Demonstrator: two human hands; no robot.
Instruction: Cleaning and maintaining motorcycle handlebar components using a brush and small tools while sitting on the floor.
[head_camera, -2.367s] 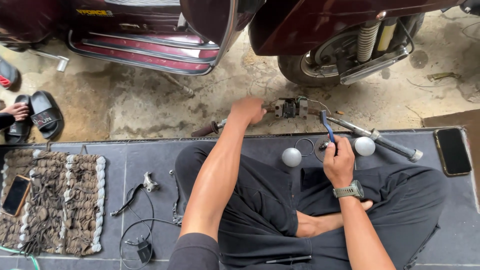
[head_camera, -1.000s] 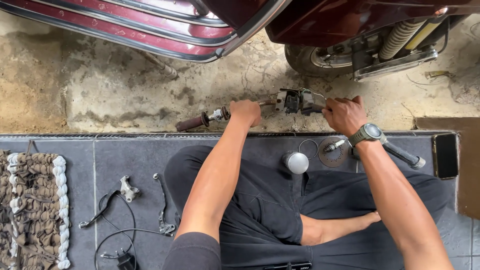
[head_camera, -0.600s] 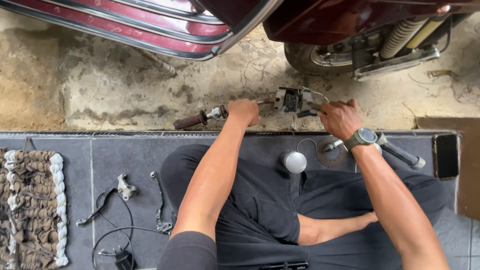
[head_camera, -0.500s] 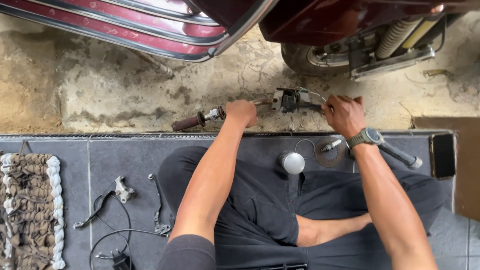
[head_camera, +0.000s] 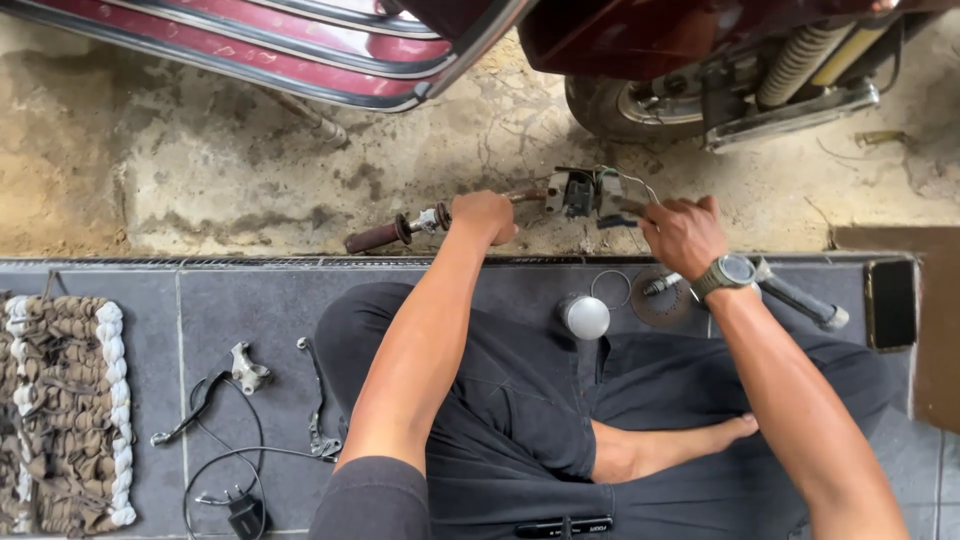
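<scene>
I sit cross-legged on grey tiles. My left hand (head_camera: 484, 216) grips a rusty handlebar bar (head_camera: 400, 229) near its brown grip, holding it level above the tile edge. My right hand (head_camera: 682, 234), with a wristwatch, closes on the black switch housing (head_camera: 582, 192) with loose wires at the bar's right end. A round chrome mirror (head_camera: 585, 317) lies on the tiles by my knee, next to a wire ring and a round disc (head_camera: 660, 301).
A maroon scooter (head_camera: 640, 40) stands on the dirt ahead, rear wheel at top right. A brake lever with cable (head_camera: 215, 390), a rag mat (head_camera: 65, 410) and a small black plug lie at left. A dark phone (head_camera: 891, 304) and a grey handle (head_camera: 800, 300) lie at right.
My right hand put down the blue-handled tool and moved up from the tiles to the switch housing on the bar. The view shifted forward; my left hand kept its hold.
</scene>
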